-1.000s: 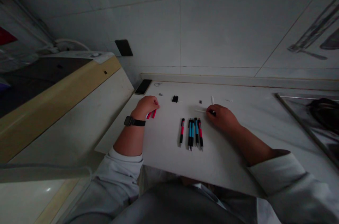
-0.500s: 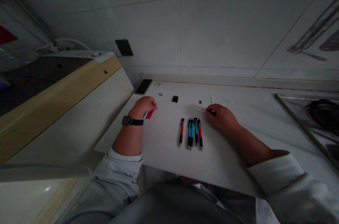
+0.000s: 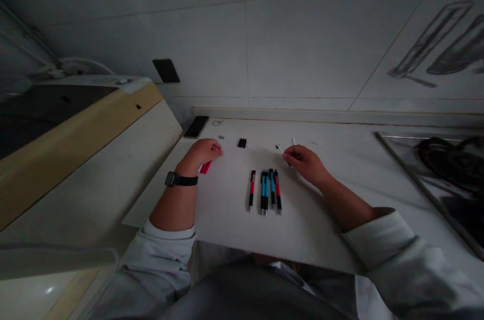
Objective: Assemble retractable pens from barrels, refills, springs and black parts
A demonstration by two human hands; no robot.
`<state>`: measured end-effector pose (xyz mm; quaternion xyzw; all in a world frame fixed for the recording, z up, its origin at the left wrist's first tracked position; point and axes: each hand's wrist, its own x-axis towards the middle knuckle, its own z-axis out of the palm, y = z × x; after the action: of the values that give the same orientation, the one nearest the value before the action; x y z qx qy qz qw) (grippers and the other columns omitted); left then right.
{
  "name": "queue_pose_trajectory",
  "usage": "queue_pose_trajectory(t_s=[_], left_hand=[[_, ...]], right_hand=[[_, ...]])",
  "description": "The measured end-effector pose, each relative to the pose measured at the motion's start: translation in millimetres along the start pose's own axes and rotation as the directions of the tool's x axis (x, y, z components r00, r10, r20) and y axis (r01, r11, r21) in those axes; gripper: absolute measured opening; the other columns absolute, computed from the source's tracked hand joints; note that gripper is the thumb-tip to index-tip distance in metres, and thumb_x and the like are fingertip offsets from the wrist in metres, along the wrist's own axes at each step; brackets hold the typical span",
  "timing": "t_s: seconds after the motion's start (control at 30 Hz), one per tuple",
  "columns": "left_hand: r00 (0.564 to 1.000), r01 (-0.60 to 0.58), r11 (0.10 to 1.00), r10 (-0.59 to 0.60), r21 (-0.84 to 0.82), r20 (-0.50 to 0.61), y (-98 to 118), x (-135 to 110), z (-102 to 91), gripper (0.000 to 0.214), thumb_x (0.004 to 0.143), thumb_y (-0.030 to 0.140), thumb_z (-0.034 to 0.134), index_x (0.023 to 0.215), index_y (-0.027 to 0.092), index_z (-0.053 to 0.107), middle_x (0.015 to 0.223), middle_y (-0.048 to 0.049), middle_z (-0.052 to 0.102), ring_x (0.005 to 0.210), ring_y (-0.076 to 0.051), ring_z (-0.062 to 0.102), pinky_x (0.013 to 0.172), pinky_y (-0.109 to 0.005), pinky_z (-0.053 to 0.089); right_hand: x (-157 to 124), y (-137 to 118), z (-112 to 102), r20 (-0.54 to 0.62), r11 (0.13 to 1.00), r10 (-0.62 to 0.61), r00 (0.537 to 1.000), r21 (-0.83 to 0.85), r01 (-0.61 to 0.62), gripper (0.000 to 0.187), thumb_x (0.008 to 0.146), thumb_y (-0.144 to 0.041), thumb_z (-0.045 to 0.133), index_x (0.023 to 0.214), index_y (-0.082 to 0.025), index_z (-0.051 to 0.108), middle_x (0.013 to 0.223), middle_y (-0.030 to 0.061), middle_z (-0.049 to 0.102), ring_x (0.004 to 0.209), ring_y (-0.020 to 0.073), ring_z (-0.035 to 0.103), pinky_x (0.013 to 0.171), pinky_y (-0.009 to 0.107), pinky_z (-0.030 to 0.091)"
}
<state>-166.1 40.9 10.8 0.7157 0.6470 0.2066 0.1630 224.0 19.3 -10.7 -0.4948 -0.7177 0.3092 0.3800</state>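
My right hand (image 3: 305, 161) pinches a thin white pen refill (image 3: 280, 148), its far end slanting up and left and a dark tip showing below the fingers. My left hand (image 3: 204, 151) is closed with its fingertips together, over the red pen barrels (image 3: 205, 167) on the left of the white tabletop (image 3: 227, 209). Whether anything sits in those fingers I cannot make out. Between the hands, nearer to me, lie several assembled pens: a red and black pen (image 3: 252, 191) apart, and a group with blue and black pens (image 3: 264, 191) and another red pen (image 3: 278, 192).
Small black pen parts (image 3: 242, 143) and tiny springs (image 3: 221, 137) lie farther back. A white stick-like part (image 3: 293, 141) is behind my right hand. A phone (image 3: 196, 127) rests at the back left. To the right is a stove (image 3: 434, 169), to the left a slanted white panel (image 3: 113, 169).
The refill in my right hand has turned from nearly level to a steeper slant, its far end now by the small dark part. My left hand stays over the red barrels. The view has shifted slightly.
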Motion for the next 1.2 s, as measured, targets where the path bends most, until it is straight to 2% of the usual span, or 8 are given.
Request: queue_pose_trajectory(t_s=[0.17, 0.33, 0.53, 0.77, 0.87, 0.97, 1.1, 1.2], left_hand=[[0.950, -0.313, 0.910, 0.293, -0.271, -0.113, 70, -11, 44.7, 0.021, 0.091, 0.040, 0.070, 0.103, 0.023, 0.076, 0.096, -0.0041, 0.075, 0.083, -0.018, 0.067, 0.077, -0.031, 0.054], [0.932, -0.351, 0.810, 0.353, -0.469, -0.087, 126, -29, 86.5, 0.023, 0.089, 0.038, 0.076, 0.106, 0.023, 0.069, 0.096, -0.0036, 0.074, 0.084, -0.017, 0.069, 0.078, -0.031, 0.056], [0.948, -0.268, 0.773, 0.317, -0.575, -0.016, 125, -28, 95.7, 0.016, 0.087, 0.029, 0.075, 0.098, 0.022, 0.066, 0.091, -0.0031, 0.075, 0.082, -0.018, 0.072, 0.078, -0.033, 0.058], [0.940, -0.316, 0.813, 0.336, -0.488, -0.049, 114, -24, 92.0, 0.011, 0.090, 0.027, 0.072, 0.099, 0.021, 0.070, 0.094, -0.0029, 0.076, 0.087, -0.018, 0.073, 0.085, -0.033, 0.059], [0.935, -0.337, 0.833, 0.353, -0.438, -0.047, 108, -22, 91.9, 0.011, 0.092, 0.029, 0.070, 0.101, 0.022, 0.071, 0.097, -0.0028, 0.077, 0.090, -0.018, 0.073, 0.087, -0.033, 0.059], [0.934, -0.348, 0.853, 0.353, -0.388, -0.060, 101, -18, 93.0, 0.013, 0.093, 0.030, 0.069, 0.103, 0.022, 0.072, 0.099, -0.0031, 0.078, 0.090, -0.018, 0.074, 0.087, -0.034, 0.059], [0.940, -0.334, 0.886, 0.337, -0.321, -0.049, 95, -15, 93.5, 0.012, 0.094, 0.029, 0.069, 0.102, 0.022, 0.073, 0.099, -0.0033, 0.078, 0.091, -0.019, 0.074, 0.086, -0.034, 0.059], [0.942, -0.329, 0.898, 0.334, -0.291, -0.032, 94, -15, 92.4, 0.011, 0.094, 0.029, 0.069, 0.100, 0.023, 0.074, 0.099, -0.0034, 0.078, 0.091, -0.019, 0.074, 0.085, -0.033, 0.059]], right_hand=[[-1, -14, 4, 0.086, 0.924, 0.104, 0.991, 0.360, -0.128, 0.038, 0.082, -0.059, 0.071, 0.086, -0.022, 0.065, 0.077, -0.0013, 0.063, 0.072, 0.0151, 0.057, 0.072, 0.030, 0.048], [-6, -21, 19, 0.148, 0.718, 0.236, 0.960, 0.639, -0.275, 0.045, 0.071, -0.058, 0.083, 0.087, -0.023, 0.059, 0.076, -0.0041, 0.061, 0.072, 0.0139, 0.059, 0.074, 0.030, 0.050], [-9, -20, 32, 0.186, 0.569, 0.300, 0.936, 0.752, -0.332, 0.041, 0.066, -0.047, 0.089, 0.083, -0.023, 0.061, 0.083, -0.0017, 0.068, 0.081, 0.0162, 0.067, 0.075, 0.030, 0.054], [-6, -15, 27, 0.125, 0.489, 0.360, 0.925, 0.818, -0.301, 0.041, 0.067, -0.043, 0.090, 0.085, -0.023, 0.059, 0.094, 0.0011, 0.075, 0.084, 0.0177, 0.072, 0.079, 0.033, 0.058], [-4, -11, 26, 0.074, 0.535, 0.362, 0.929, 0.800, -0.272, 0.040, 0.070, -0.044, 0.087, 0.087, -0.023, 0.058, 0.093, 0.0009, 0.075, 0.082, 0.0175, 0.072, 0.078, 0.033, 0.058], [-1, -4, 25, 0.010, 0.667, 0.348, 0.937, 0.700, -0.255, 0.032, 0.077, -0.043, 0.078, 0.088, -0.023, 0.056, 0.093, 0.0006, 0.075, 0.078, 0.0165, 0.072, 0.070, 0.030, 0.057], [0, 5, 21, -0.086, 0.904, 0.244, 0.966, 0.382, -0.194, 0.014, 0.087, -0.035, 0.064, 0.090, -0.025, 0.056, 0.090, 0.0002, 0.074, 0.070, 0.0146, 0.069, 0.063, 0.027, 0.052], [-2, 7, 16, -0.095, 0.991, 0.114, 0.989, 0.086, -0.106, 0.004, 0.091, -0.028, 0.060, 0.093, -0.025, 0.060, 0.085, 0.0002, 0.074, 0.071, 0.0150, 0.069, 0.067, 0.028, 0.051]])
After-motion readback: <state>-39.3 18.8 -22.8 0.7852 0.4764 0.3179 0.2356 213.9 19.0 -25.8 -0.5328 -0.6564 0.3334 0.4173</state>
